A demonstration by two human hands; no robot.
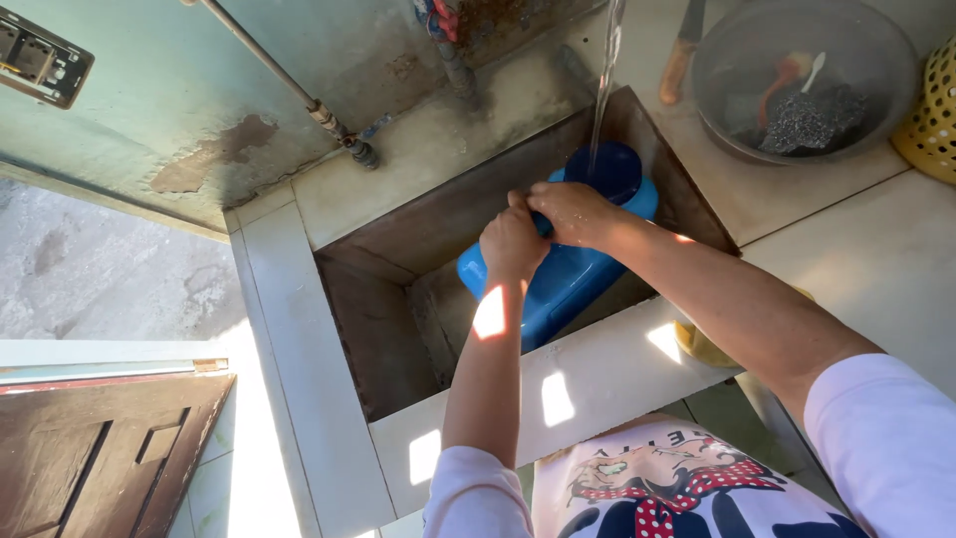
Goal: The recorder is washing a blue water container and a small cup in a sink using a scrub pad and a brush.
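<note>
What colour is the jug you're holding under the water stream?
Blue: the jug has a darker blue rim, seen best in the head view, held by both hands.

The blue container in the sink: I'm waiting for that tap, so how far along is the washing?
Done: water is running. In hand: both hands, left hand and right hand, are on the blue container in the sink. Left: the grey basin holding utensils sits untouched on the counter.
</note>
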